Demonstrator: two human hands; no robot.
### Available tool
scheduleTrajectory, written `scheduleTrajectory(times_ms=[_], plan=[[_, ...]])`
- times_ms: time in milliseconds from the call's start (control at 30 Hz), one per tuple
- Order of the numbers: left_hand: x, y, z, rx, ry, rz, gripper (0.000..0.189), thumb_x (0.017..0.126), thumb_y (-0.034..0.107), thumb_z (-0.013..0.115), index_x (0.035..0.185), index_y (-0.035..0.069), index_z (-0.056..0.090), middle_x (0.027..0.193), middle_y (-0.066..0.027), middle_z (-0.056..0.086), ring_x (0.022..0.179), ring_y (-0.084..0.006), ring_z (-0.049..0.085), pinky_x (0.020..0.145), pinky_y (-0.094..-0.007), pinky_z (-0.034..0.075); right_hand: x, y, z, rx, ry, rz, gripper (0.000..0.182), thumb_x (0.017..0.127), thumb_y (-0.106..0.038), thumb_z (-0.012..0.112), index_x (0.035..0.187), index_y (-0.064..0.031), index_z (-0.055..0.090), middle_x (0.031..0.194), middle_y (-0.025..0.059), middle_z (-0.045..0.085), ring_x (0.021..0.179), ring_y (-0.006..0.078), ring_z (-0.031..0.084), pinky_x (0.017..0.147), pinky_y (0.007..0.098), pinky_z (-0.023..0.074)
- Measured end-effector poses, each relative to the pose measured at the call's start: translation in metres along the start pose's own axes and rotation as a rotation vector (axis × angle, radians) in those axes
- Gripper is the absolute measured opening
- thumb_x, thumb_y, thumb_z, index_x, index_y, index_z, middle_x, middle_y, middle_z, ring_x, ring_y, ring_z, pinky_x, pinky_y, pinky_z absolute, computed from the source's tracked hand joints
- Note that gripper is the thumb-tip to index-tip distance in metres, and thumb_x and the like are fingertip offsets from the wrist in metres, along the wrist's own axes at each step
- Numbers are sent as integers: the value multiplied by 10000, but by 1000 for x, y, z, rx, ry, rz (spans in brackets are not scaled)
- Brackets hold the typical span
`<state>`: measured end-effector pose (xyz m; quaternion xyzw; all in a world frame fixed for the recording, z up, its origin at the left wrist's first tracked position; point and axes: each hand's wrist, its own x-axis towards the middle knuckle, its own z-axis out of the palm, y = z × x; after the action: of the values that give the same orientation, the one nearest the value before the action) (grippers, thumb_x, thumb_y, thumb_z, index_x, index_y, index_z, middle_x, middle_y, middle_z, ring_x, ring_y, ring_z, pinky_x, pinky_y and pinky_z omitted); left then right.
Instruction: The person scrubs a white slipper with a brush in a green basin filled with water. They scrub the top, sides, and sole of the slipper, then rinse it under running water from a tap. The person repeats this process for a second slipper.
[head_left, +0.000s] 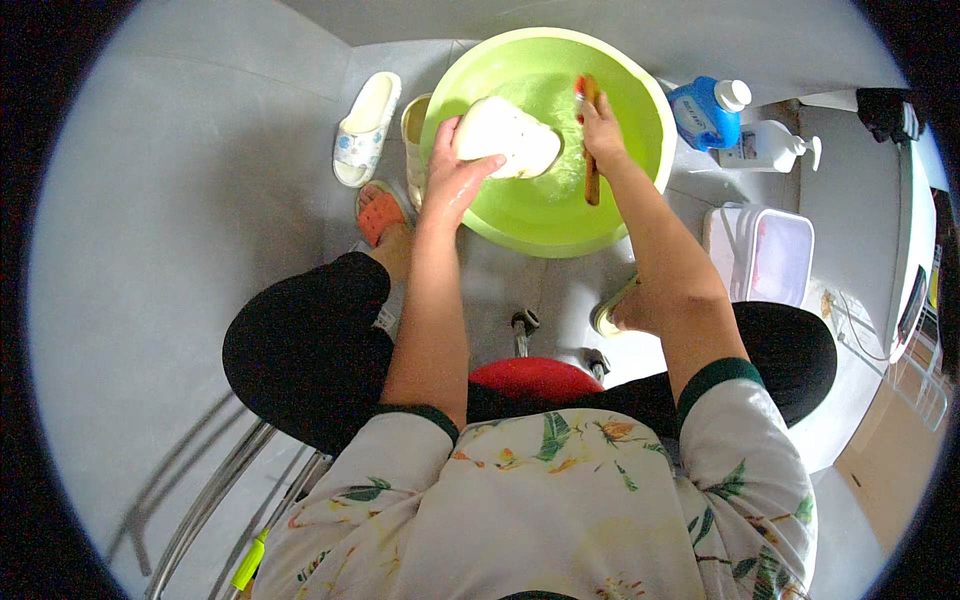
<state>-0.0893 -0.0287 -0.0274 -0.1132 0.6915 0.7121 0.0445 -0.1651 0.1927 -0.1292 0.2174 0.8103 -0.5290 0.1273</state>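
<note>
My left hand (457, 176) grips a white shoe (506, 139), which looks like a clog and is washed out by glare. The shoe is tilted over a lime-green plastic basin (551, 246). In my right hand (602, 135) is a scrubbing brush (592, 184) with a wooden handle; red shows at its bristle end. The brush is to the right of the shoe and apart from it. Cloudy water (559, 184) lies in the basin below both hands. A second pale shoe (415, 157) rests against the basin's left side, partly hidden by the rim.
One patterned white slipper (366, 131) lies on the tiled floor at left. A blue detergent bottle (705, 112), a white pump bottle (761, 146) and a lidded plastic tub (761, 251) line the right side. Below the basin is a red stool seat (536, 377) with casters (529, 321).
</note>
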Motion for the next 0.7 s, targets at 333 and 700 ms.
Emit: scheduleTrajectory(times_ms=[333, 700], plan=[[11, 22, -20, 183, -55, -38, 658, 609, -35, 714, 1215, 24, 465, 1124, -112, 577, 1048, -213, 549, 905, -316, 436, -8, 24, 32, -802, -314, -13, 477, 972, -321, 316, 1421, -159, 296, 1208, 176, 570, 1019, 320, 595, 829, 421, 512], [7, 6, -31, 44, -149, 16, 613, 626, -40, 722, 1183, -12, 469, 1102, -104, 584, 1025, -183, 560, 891, -303, 464, -104, -33, 27, -301, -174, -125, 477, 942, -406, 370, 1328, -144, 474, 1031, 235, 638, 968, 355, 618, 906, 383, 454]])
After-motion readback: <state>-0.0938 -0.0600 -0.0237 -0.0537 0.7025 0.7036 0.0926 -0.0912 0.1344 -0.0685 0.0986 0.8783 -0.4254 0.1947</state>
